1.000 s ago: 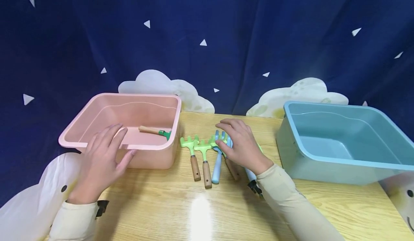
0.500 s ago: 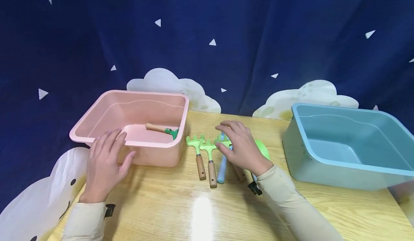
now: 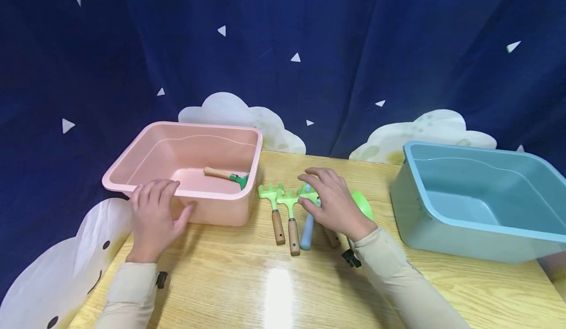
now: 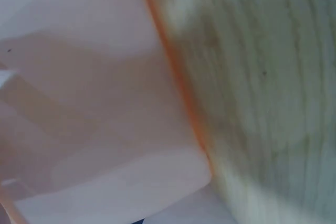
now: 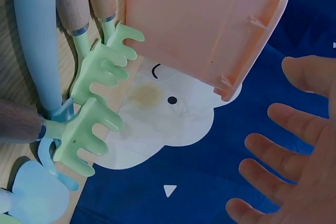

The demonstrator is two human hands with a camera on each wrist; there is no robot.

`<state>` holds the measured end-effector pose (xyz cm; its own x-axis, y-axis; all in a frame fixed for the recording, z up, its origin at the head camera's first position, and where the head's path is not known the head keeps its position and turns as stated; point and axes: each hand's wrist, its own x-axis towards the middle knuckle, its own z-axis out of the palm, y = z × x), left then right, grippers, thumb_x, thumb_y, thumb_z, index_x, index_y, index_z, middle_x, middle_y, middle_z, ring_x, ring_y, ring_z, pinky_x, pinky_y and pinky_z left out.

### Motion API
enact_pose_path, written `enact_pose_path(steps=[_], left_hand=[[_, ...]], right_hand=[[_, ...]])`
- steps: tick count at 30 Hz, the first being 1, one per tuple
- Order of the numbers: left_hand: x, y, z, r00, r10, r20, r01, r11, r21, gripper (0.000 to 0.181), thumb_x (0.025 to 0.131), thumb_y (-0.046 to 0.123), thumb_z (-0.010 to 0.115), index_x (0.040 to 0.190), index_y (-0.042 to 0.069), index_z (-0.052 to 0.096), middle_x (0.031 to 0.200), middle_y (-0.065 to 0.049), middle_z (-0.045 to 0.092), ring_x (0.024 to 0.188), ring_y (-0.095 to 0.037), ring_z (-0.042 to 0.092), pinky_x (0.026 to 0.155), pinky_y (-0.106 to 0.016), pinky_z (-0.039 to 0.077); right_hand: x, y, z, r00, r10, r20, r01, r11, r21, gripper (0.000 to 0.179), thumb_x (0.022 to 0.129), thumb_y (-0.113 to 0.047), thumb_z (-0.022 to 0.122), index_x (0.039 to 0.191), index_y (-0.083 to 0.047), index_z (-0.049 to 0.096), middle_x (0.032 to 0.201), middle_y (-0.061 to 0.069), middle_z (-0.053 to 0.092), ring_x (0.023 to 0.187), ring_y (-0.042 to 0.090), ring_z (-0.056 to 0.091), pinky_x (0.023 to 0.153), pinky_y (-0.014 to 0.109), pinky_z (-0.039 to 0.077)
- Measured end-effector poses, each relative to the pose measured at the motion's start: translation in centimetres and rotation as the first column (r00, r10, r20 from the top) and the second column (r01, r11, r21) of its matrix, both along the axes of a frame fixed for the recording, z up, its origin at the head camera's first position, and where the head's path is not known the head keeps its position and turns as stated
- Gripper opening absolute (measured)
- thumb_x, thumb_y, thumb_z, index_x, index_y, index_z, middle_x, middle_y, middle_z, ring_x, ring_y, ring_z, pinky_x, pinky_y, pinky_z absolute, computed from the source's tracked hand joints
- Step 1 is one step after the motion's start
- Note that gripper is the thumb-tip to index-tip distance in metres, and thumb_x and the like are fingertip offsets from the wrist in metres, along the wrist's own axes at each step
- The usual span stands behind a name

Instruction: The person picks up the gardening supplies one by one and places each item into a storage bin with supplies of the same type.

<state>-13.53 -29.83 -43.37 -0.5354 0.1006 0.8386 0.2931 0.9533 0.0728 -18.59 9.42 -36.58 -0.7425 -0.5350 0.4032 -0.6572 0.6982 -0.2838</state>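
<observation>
My left hand is at the front rim of the pink bin. Its fingers lie at the rim, with the thumb spread away to the right. Inside the bin lies a small tool with a wooden handle and dark green head. My right hand hovers over a row of garden tools, its fingers spread and holding nothing. Beneath and beside it are green hand rakes with wooden handles and a blue-handled tool. A light blue shovel shows in the right wrist view.
A blue bin stands on the right of the wooden table. A bright green rounded tool head is partly hidden behind the right wrist. A dark blue curtain with clouds hangs behind.
The head view has shifted, so the scene slides right in it. My left hand has come closer to the pink bin's rim, its fingers now more bent. The right hand stays over the tools.
</observation>
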Motion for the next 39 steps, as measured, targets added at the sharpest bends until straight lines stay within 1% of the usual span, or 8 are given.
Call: enact_pose_path(steps=[6, 12, 17, 22, 26, 31, 35, 39], left_hand=[[-0.8, 0.0, -0.7, 0.998, -0.001, -0.057, 0.002, 1.000, 0.002, 0.065, 0.087, 0.057, 0.056, 0.117, 0.000, 0.058, 0.114, -0.021, 0.059, 0.110, -0.041, 0.048, 0.102, -0.059, 0.029], [-1.1, 0.0, -1.0, 0.995, 0.001, -0.096, 0.001, 1.000, 0.017, 0.064, 0.087, 0.058, 0.057, 0.115, 0.001, 0.058, 0.109, -0.021, 0.057, 0.108, -0.040, 0.047, 0.102, -0.058, 0.027], [-1.3, 0.0, -1.1, 0.994, -0.003, -0.108, 0.005, 1.000, 0.022, 0.064, 0.086, 0.057, 0.057, 0.116, 0.001, 0.058, 0.109, -0.020, 0.056, 0.108, -0.040, 0.047, 0.102, -0.058, 0.027], [-1.5, 0.1, -1.2, 0.992, -0.013, -0.127, 0.017, 0.999, 0.030, 0.063, 0.086, 0.057, 0.058, 0.115, 0.001, 0.058, 0.109, -0.020, 0.056, 0.108, -0.040, 0.047, 0.101, -0.059, 0.027], [-1.5, 0.1, -1.2, 0.990, -0.017, -0.138, 0.022, 0.999, 0.034, 0.062, 0.086, 0.057, 0.058, 0.114, 0.001, 0.058, 0.108, -0.020, 0.056, 0.107, -0.039, 0.047, 0.100, -0.059, 0.027], [-1.3, 0.1, -1.2, 0.990, -0.010, -0.138, 0.015, 0.999, 0.032, 0.063, 0.086, 0.057, 0.057, 0.114, 0.001, 0.058, 0.108, -0.020, 0.056, 0.107, -0.039, 0.047, 0.100, -0.058, 0.028], [-1.3, 0.1, -1.2, 0.991, -0.006, -0.131, 0.010, 0.999, 0.030, 0.063, 0.086, 0.057, 0.058, 0.113, 0.001, 0.058, 0.108, -0.020, 0.056, 0.107, -0.040, 0.047, 0.101, -0.058, 0.028], [-1.2, 0.0, -1.2, 0.992, 0.001, -0.123, 0.002, 1.000, 0.029, 0.063, 0.086, 0.058, 0.058, 0.113, 0.001, 0.059, 0.108, -0.021, 0.057, 0.107, -0.040, 0.048, 0.101, -0.058, 0.028]], right_hand=[[-0.2, 0.3, -0.4, 1.000, 0.000, -0.022, 0.000, 1.000, 0.000, 0.045, 0.090, -0.031, 0.067, 0.131, -0.014, 0.061, 0.137, 0.012, 0.058, 0.126, 0.033, 0.052, 0.092, 0.053, 0.045], [-0.2, 0.5, -0.5, 1.000, -0.011, -0.003, 0.011, 1.000, 0.006, 0.044, 0.091, -0.031, 0.067, 0.131, -0.014, 0.061, 0.137, 0.012, 0.058, 0.127, 0.033, 0.052, 0.093, 0.054, 0.045], [-0.3, 0.7, -0.5, 1.000, -0.024, 0.009, 0.024, 1.000, 0.005, 0.044, 0.091, -0.032, 0.067, 0.130, -0.013, 0.062, 0.138, 0.012, 0.058, 0.128, 0.034, 0.051, 0.095, 0.055, 0.045], [-0.4, 1.1, -0.5, 1.000, -0.017, 0.025, 0.017, 1.000, 0.012, 0.044, 0.091, -0.031, 0.068, 0.131, -0.012, 0.062, 0.138, 0.014, 0.057, 0.128, 0.034, 0.051, 0.099, 0.056, 0.045], [-0.6, 1.7, -0.6, 1.000, -0.014, 0.016, 0.014, 1.000, 0.012, 0.045, 0.090, -0.029, 0.070, 0.130, -0.010, 0.062, 0.137, 0.016, 0.057, 0.127, 0.036, 0.052, 0.099, 0.058, 0.044], [-0.9, 2.6, -0.5, 1.000, -0.025, 0.006, 0.025, 1.000, 0.014, 0.045, 0.088, -0.026, 0.071, 0.129, -0.010, 0.062, 0.136, 0.016, 0.058, 0.127, 0.036, 0.051, 0.099, 0.058, 0.044], [-1.1, 3.2, -0.4, 0.999, -0.045, 0.015, 0.044, 0.998, 0.043, 0.046, 0.088, -0.027, 0.071, 0.130, -0.010, 0.062, 0.137, 0.016, 0.057, 0.127, 0.036, 0.051, 0.099, 0.058, 0.045], [-1.3, 3.7, -0.5, 0.999, -0.047, 0.007, 0.046, 0.997, 0.056, 0.045, 0.088, -0.027, 0.072, 0.129, -0.009, 0.063, 0.136, 0.017, 0.058, 0.126, 0.037, 0.052, 0.099, 0.058, 0.045]])
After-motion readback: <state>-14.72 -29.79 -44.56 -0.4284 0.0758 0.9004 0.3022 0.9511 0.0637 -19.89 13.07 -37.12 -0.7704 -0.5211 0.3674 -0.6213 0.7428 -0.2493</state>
